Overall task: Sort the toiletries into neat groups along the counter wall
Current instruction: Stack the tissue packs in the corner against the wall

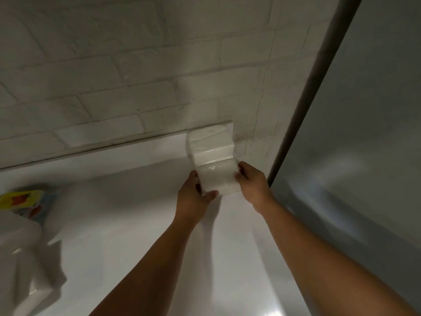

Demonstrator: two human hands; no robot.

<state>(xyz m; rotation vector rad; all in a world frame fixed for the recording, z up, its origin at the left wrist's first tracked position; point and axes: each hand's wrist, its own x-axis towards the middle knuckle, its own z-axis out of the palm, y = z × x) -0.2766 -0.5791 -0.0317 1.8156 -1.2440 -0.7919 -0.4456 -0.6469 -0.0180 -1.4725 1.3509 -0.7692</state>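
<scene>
Head view: both hands are out ahead over the white counter (127, 224), clamped on one white wrapped tissue pack (217, 179). The left hand (193, 195) grips its left side, thumb hooked across the near face. The right hand (252, 181) curls its fingers round the right side. The pack sits squarely between them, touching a second pack (210, 142) just beyond the fingertips, against the painted brick wall (114, 76). Far off the left hand lie a blurred yellow packet (20, 199) and more white packs (20, 247). A grey panel (364, 133) stands beside the right hand.
</scene>
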